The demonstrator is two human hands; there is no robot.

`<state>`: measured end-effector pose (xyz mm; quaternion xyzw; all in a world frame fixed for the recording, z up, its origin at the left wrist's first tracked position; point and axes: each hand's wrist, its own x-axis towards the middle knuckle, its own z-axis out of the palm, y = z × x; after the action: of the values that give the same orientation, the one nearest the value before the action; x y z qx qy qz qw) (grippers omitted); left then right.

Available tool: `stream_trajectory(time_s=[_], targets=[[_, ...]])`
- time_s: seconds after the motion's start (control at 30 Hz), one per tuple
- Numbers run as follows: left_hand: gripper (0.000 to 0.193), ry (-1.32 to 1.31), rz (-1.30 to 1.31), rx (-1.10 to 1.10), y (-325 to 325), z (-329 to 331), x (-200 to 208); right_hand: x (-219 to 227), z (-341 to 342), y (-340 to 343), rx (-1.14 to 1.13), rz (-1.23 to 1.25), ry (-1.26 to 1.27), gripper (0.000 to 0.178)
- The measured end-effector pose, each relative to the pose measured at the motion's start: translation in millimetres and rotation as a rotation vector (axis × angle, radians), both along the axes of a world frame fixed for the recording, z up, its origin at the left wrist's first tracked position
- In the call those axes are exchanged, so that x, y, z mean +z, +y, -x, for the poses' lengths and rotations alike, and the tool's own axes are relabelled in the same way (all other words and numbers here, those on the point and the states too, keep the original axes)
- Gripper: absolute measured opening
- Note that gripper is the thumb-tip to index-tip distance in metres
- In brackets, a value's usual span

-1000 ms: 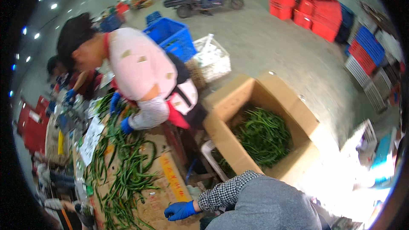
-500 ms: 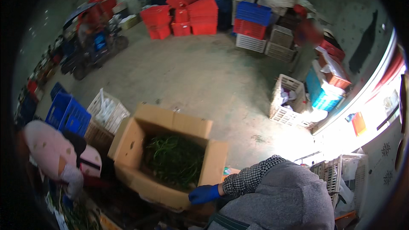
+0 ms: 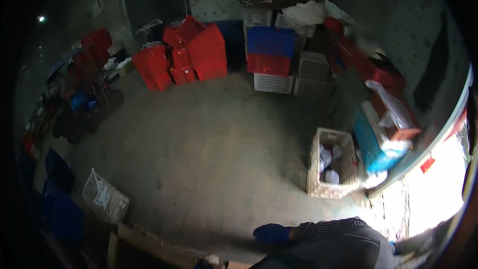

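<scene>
My right hand (image 3: pixel 273 232), in a blue glove below a black-and-white checked sleeve, is held out above the concrete floor, right of an open cardboard box (image 3: pixel 159 247). Its fingers look curled together, with nothing visible in them. The box lies at the lower edge, mostly cut off, so its contents are hidden. A dark blue shape beside the box's near flap, probably my left hand (image 3: pixel 202 264), barely shows; its fingers are hidden.
A white crate (image 3: pixel 105 200) and dark blue crates (image 3: pixel 60 214) stand left. At right is a cream crate (image 3: pixel 313 169) holding bagged items, beside a turquoise box (image 3: pixel 371 139). Red bins (image 3: pixel 209 52) and stacked crates (image 3: pixel 271 45) line the back. A three-wheeled vehicle (image 3: pixel 82 109) stands far left.
My view has tilted up, putting the box at the lower edge. My right hand has come off the box's flap. The nearby co-worker at left and the greens in the box have left view.
</scene>
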<state>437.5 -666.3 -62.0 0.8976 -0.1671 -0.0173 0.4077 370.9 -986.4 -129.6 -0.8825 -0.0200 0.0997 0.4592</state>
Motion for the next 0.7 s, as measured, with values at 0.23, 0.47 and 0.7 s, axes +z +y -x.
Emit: stream_trajectory(time_s=[0.23, 0.47, 0.7], targets=[[0.036, 0.143, 0.042, 0.026, -212.7, -116.0, -75.7, 14.7, -190.0, -330.5, -0.193, 0.291, -0.082, 0.027], [0.033, 0.347, 0.058, 0.183, -414.7, -313.1, -98.9, 97.8, -407.2, -670.1, -0.407, 0.502, -0.205, 0.027], [0.027, 0.201, 0.364, -0.129, -783.3, -612.1, -154.4, 156.9, -590.5, -1012.4, -0.737, 0.925, -0.222, 0.040]])
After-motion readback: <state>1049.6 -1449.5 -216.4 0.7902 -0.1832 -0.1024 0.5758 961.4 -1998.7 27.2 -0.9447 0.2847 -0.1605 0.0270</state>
